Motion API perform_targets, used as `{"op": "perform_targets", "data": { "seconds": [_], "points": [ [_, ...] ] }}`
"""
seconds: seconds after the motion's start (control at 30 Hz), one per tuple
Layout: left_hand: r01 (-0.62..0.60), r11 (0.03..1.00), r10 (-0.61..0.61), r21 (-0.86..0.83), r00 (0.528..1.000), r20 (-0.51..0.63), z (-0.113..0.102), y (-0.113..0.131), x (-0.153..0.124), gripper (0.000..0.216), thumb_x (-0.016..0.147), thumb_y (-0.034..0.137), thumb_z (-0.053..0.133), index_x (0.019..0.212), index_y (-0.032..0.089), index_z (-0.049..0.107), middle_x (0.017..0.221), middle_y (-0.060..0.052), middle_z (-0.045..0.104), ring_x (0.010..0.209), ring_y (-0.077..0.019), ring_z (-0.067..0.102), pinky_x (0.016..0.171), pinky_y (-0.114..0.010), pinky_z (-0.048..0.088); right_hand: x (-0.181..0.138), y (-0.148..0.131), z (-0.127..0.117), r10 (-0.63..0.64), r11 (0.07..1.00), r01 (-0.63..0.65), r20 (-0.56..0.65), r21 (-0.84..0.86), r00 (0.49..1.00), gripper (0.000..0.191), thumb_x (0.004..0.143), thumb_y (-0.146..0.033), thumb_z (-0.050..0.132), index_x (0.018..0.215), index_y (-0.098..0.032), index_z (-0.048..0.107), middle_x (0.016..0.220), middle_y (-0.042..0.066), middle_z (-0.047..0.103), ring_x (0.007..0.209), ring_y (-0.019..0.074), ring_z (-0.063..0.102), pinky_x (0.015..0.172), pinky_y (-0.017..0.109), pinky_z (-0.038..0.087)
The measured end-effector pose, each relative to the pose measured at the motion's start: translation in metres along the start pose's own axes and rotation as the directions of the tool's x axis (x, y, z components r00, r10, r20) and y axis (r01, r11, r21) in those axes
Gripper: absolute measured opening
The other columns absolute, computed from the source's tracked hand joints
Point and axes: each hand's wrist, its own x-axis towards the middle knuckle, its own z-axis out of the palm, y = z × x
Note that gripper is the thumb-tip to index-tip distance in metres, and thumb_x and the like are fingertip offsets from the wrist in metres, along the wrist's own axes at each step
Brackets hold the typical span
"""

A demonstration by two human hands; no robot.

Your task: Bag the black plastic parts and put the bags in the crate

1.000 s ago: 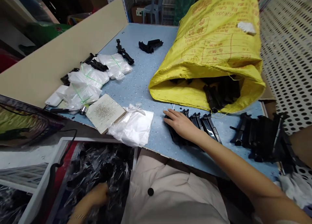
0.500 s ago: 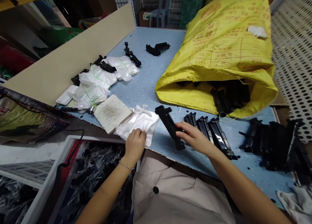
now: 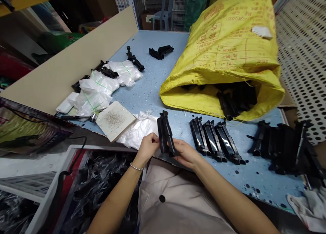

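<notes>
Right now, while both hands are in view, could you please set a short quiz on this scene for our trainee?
1. Multiple choice: the right hand holds (a) a hammer, (b) a black part, (c) a roll of tape.
2. True or false: the yellow sack is tied shut.
3. Fill in: a bracelet circles the ____ wrist.

Key: 1. b; 2. false, it gapes open with dark pieces inside; 3. left.

The right fingers [image 3: 180, 146] have moved the black part [image 3: 165, 132] left, nearer the white bags [image 3: 141, 127], and turned it. The left fingers [image 3: 152, 139] have slid right and are now close beside it.
</notes>
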Motion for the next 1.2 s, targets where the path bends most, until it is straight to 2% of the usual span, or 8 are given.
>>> {"op": "perform_targets", "data": {
  "seconds": [0.2, 0.37, 0.5, 0.6, 0.87, 1.03, 1.1, 1.2],
  "points": [
    [0.075, 0.962, -0.07, -0.262, 0.997, 0.031, -0.014, 0.008, 0.001, 0.033, 0.062, 0.034, 0.079, 0.066, 0.016, 0.052, 0.063, 0.004, 0.052, 0.057, -0.0075, 0.047, 0.057, -0.02, 0.039, 0.006, -0.013, -0.024, -0.166, 0.968, 0.123, -0.192, -0.219, 0.967, 0.04, 0.063, -0.047, 0.082, 0.083, -0.014, 0.075, 0.08, 0.005, 0.068, 0.064, 0.0099, 0.054, 0.059, 0.022, 0.043],
    [-0.229, 0.973, 0.222, -0.027, 0.963, -0.151, -0.002, 0.002, -0.002, 0.021, 0.071, 0.023, 0.073, 0.082, 0.018, 0.056, 0.073, 0.003, 0.057, 0.067, -0.0097, 0.054, 0.065, -0.021, 0.046, -0.034, -0.029, -0.029, -0.364, 0.86, 0.219, -0.255, -0.461, 0.896, 0.036, 0.073, -0.046, 0.075, 0.101, -0.022, 0.074, 0.122, 0.008, 0.062, 0.094, 0.0183, 0.061, 0.072, 0.026, 0.049],
    [-0.503, 0.773, 0.52, 0.388, 0.851, 0.067, 0.009, -0.005, -0.004, 0.02, 0.086, 0.009, 0.047, 0.089, 0.018, 0.064, 0.091, -0.005, 0.065, 0.09, -0.0169, 0.062, 0.084, -0.032, 0.051, -0.072, -0.018, -0.024, 0.029, 0.996, -0.038, -0.114, -0.077, 0.993, 0.032, 0.078, -0.037, 0.075, 0.102, -0.016, 0.071, 0.099, 0.009, 0.069, 0.08, 0.0156, 0.065, 0.059, 0.021, 0.051],
    [-0.578, 0.596, 0.583, 0.557, 0.789, 0.194, 0.012, -0.007, -0.004, 0.036, 0.089, 0.006, 0.039, 0.111, 0.017, 0.065, 0.114, -0.012, 0.064, 0.112, -0.0221, 0.059, 0.096, -0.04, 0.05, -0.083, 0.003, -0.032, 0.278, 0.921, -0.282, 0.053, 0.267, 0.959, 0.032, 0.077, -0.032, 0.077, 0.097, -0.009, 0.069, 0.083, 0.008, 0.068, 0.065, 0.0074, 0.063, 0.052, 0.01, 0.049],
    [-0.665, 0.384, 0.659, 0.64, 0.683, 0.314, 0.022, -0.001, -0.033, 0.06, 0.093, 0.007, 0.038, 0.151, 0.019, 0.026, 0.146, -0.017, 0.041, 0.136, -0.0238, 0.043, 0.109, -0.04, 0.044, -0.06, 0.016, -0.04, 0.128, 0.791, -0.233, 0.219, 0.566, 0.967, 0.031, 0.079, -0.027, 0.072, 0.103, -0.009, 0.063, 0.072, 0.0, 0.059, 0.052, 0.0009, 0.046, 0.036, -0.001, 0.034],
    [-0.797, 0.387, 0.644, 0.463, 0.593, 0.483, 0.043, 0.005, -0.061, 0.071, 0.088, 0.003, 0.042, 0.154, 0.017, 0.017, 0.148, -0.017, 0.04, 0.14, -0.0228, 0.038, 0.112, -0.037, 0.041, -0.031, 0.006, -0.023, -0.098, 0.994, 0.089, -0.166, -0.058, 0.981, 0.021, 0.081, -0.034, 0.067, 0.089, -0.015, 0.063, 0.065, -0.002, 0.056, 0.048, 0.0056, 0.043, 0.038, 0.012, 0.037],
    [-0.8, 0.436, 0.589, 0.413, 0.601, 0.541, 0.038, 0.016, -0.068, 0.069, 0.084, 0.0, 0.04, 0.151, 0.016, 0.027, 0.148, -0.016, 0.042, 0.139, -0.0219, 0.04, 0.112, -0.037, 0.04, -0.032, 0.003, -0.01, -0.327, 0.836, 0.188, -0.194, -0.516, 0.925, 0.017, 0.084, -0.03, 0.062, 0.093, -0.016, 0.065, 0.073, 0.001, 0.063, 0.06, 0.0113, 0.054, 0.053, 0.02, 0.048],
    [-0.694, 0.561, 0.448, 0.451, 0.713, 0.54, 0.0, 0.046, -0.082, 0.062, 0.077, 0.001, 0.04, 0.136, 0.019, 0.051, 0.136, -0.01, 0.056, 0.126, -0.0201, 0.053, 0.109, -0.036, 0.043, -0.048, -0.005, 0.01, -0.336, 0.505, 0.336, 0.177, -0.795, 0.925, 0.023, 0.088, -0.023, 0.055, 0.108, -0.019, 0.065, 0.103, 0.005, 0.069, 0.092, 0.0175, 0.062, 0.084, 0.03, 0.051]
  ]
}}
